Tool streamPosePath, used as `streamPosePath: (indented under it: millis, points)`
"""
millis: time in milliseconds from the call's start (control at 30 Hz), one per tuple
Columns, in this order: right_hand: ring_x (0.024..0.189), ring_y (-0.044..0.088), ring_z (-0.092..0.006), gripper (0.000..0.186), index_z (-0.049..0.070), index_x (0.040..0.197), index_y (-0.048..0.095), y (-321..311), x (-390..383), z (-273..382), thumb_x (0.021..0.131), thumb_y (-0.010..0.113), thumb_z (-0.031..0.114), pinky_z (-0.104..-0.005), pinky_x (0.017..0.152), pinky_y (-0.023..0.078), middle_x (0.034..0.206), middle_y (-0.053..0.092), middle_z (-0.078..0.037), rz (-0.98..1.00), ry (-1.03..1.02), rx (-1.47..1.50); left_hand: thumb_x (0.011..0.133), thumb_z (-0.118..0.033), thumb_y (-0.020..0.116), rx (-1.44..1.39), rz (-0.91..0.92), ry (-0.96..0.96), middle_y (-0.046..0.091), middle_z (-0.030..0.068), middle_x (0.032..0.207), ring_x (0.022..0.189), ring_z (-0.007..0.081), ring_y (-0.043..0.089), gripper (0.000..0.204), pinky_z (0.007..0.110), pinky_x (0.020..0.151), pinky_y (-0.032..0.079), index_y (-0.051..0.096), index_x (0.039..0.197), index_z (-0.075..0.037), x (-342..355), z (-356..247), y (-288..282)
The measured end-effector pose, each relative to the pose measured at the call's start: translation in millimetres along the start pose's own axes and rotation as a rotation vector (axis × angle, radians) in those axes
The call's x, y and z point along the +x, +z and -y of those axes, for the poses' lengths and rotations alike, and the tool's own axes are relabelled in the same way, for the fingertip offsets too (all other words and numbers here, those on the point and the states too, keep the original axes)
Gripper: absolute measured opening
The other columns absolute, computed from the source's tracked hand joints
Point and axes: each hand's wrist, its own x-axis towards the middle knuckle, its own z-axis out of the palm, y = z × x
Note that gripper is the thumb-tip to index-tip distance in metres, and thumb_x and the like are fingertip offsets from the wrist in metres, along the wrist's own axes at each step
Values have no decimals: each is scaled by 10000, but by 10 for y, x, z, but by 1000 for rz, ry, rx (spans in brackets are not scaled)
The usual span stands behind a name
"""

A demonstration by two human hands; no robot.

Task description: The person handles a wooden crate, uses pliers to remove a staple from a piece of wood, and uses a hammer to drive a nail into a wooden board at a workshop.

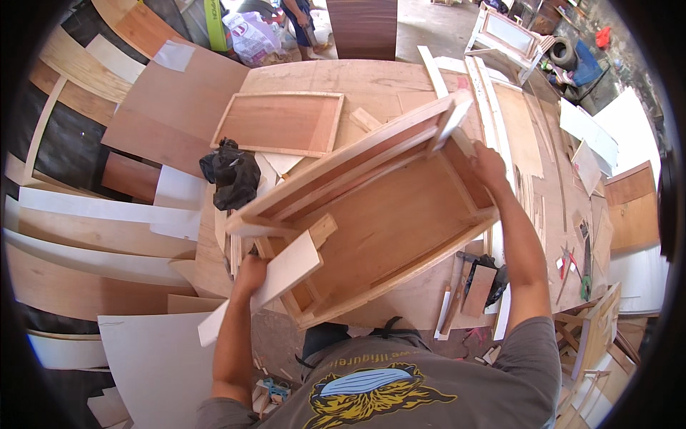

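Note:
A shallow wooden box frame [386,214] with a thin plywood bottom is tilted above the workbench, its right end higher and farther off. My right hand [488,166] is closed round its right end. At the lower left end, my left hand [251,273] is closed on the frame's edge, its fingertips mostly hidden. A pale flat board strip [286,275] slants across that left corner, right beside my left hand and partly under my forearm. Whether the strip is fastened to the frame or held with it, I cannot tell.
The plywood-topped bench [286,77] carries a framed panel [279,123], a black plastic bag [232,174] and long strips [493,107]. Red-handled pliers [567,262] lie at right. Boards [93,279] crowd the left side. Another person [300,25] stands beyond the bench.

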Motion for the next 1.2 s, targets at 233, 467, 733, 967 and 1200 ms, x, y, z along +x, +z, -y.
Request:
streamPosePath:
  millis: [233, 467, 733, 967, 1200]
  points:
    - [908, 680, -469, 366, 24, 1199, 623, -931, -1115, -432, 878, 698, 183, -528, 768, 533, 895, 699, -277, -117, 226, 38, 904, -315, 559, 50, 167, 134, 670, 366, 1057, 1027, 452, 692, 480, 478, 911, 520, 710, 1031, 122, 1352, -692, -560]
    - [1047, 637, -496, 416, -31, 1253, 601, -1191, -2904, -223, 887, 651, 160, -535, 904, 488, 1057, 672, -338, -249, 548, 16, 873, -359, 628, 330, 280, 654, 682, 350, 1050, 1022, 445, 695, 489, 487, 889, 525, 724, 975, 110, 2509, -2090, -514]
    - [949, 685, -400, 338, -56, 1149, 608, -880, -4272, 942, 812, 623, -31, -445, 890, 500, 1034, 686, -247, -288, 962, 187, 859, -290, 612, 521, 329, 845, 706, 284, 1105, 1053, 411, 693, 405, 457, 905, 534, 749, 1043, 44, 2974, -3655, 10]
    - [900, 690, -269, 352, -52, 1118, 569, -122, -4410, 1899, 779, 660, -32, -382, 784, 534, 993, 671, -197, -451, 1201, 369, 860, -503, 717, 650, 396, 936, 692, 201, 1252, 1177, 345, 657, 594, 472, 992, 495, 724, 1184, -5, 3092, -4219, 614]
    - [898, 680, -240, 399, -65, 1168, 491, 281, -3907, 2414, 817, 680, -42, -357, 792, 538, 1037, 643, -205, -446, 1346, 615, 841, -484, 756, 619, 251, 984, 718, 232, 1148, 1110, 369, 683, 569, 477, 940, 527, 733, 1137, 1, 3500, -4472, 835]
